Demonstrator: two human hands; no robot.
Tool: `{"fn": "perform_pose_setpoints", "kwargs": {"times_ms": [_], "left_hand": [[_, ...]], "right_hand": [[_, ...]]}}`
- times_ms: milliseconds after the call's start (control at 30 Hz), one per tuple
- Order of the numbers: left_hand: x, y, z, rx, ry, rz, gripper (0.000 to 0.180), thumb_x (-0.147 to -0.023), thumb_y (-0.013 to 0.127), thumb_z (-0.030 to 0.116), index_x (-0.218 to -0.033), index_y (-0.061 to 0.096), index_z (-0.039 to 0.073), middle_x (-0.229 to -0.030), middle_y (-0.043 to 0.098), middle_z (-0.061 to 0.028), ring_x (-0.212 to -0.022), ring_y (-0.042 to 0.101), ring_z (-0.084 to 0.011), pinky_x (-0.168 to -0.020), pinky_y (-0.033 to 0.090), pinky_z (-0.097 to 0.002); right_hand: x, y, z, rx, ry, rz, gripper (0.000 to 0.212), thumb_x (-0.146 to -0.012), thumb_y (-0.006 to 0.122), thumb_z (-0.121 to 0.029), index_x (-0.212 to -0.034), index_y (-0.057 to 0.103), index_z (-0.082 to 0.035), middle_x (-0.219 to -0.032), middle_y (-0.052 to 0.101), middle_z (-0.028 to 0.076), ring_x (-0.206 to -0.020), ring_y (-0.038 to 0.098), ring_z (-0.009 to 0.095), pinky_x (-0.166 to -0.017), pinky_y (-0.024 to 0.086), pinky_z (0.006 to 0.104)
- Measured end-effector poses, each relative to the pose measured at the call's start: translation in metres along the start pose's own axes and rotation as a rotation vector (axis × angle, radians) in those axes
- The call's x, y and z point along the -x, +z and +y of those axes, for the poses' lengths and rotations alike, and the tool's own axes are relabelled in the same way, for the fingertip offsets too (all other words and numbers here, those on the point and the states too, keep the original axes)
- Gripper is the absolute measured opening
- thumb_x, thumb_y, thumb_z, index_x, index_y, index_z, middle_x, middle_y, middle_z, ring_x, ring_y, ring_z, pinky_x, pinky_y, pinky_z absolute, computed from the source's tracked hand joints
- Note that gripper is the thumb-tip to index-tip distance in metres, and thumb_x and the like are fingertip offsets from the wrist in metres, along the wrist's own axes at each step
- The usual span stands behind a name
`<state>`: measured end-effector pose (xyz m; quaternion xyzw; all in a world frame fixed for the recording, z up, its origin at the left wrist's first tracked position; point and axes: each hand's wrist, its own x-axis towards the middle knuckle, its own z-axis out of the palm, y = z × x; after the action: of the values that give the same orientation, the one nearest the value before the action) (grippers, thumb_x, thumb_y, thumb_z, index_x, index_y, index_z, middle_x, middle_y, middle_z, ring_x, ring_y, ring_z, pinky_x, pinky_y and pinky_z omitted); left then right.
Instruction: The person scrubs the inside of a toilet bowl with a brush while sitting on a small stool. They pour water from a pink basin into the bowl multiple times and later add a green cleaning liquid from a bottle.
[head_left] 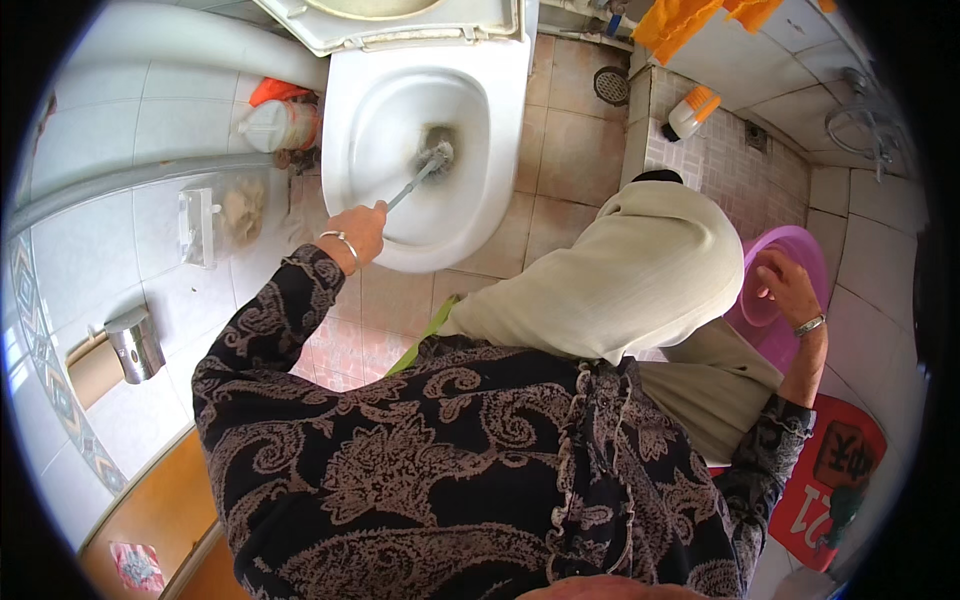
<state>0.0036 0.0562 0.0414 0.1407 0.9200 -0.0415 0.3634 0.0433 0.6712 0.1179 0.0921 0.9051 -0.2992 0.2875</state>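
Note:
My left hand [358,232] is wrapped round the thin grey handle of a toilet brush [411,186]. The brush slants into the white toilet bowl [375,120], and its bristly head rests by the dark stain around the drain hole. Over on the right, my right hand [786,287] hangs beside my knee, above the purple plastic basin [808,252]. Its fingers are loosely bent and a little apart, with nothing visible in them.
The raised toilet seat [400,35] leans back behind the bowl. A white and orange bottle [690,112] lies on the raised tiled ledge. A red board [828,480] stands at the lower right. A steel paper holder [135,345] and a grey pipe [130,180] line the left wall.

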Motion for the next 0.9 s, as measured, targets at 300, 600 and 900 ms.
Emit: {"fn": "perform_pose_setpoints", "kwargs": {"times_ms": [300, 600, 900], "left_hand": [[0.029, -0.026, -0.004, 0.036, 0.140, -0.118, 0.020, -0.084, 0.047, 0.004, -0.101, 0.055, -0.004, -0.076, 0.063, -0.0246, -0.072, 0.064, -0.0405, -0.065, 0.051, -0.0489], [-0.095, 0.084, 0.006, -0.096, -0.156, 0.137, 0.039, -0.088, 0.047, 0.008, -0.125, 0.047, -0.003, -0.083, 0.068, -0.0186, -0.074, 0.068, -0.0333, -0.065, 0.054, -0.0446], [-0.077, 0.057, 0.000, -0.126, -0.052, 0.245, 0.016, -0.087, 0.050, 0.012, -0.092, 0.062, 0.002, -0.081, 0.067, -0.0187, -0.075, 0.067, -0.0338, -0.061, 0.053, -0.0444]], "right_hand": [[0.000, 0.002, -0.017, 0.004, 0.023, 0.019, 0.026, -0.089, 0.055, -0.011, -0.110, 0.059, 0.003, -0.077, 0.064, 0.010, -0.064, 0.062, 0.014, -0.061, 0.049, 0.0278], [-0.001, 0.002, -0.002, 0.063, -0.056, 0.006, 0.026, -0.087, 0.056, -0.011, -0.108, 0.059, 0.003, -0.073, 0.064, 0.012, -0.061, 0.063, 0.015, -0.060, 0.049, 0.0295], [-0.005, -0.001, -0.012, 0.029, -0.043, -0.072, 0.028, -0.087, 0.057, -0.014, -0.109, 0.059, 0.004, -0.077, 0.067, 0.013, -0.062, 0.064, 0.017, -0.061, 0.049, 0.0310]]}}
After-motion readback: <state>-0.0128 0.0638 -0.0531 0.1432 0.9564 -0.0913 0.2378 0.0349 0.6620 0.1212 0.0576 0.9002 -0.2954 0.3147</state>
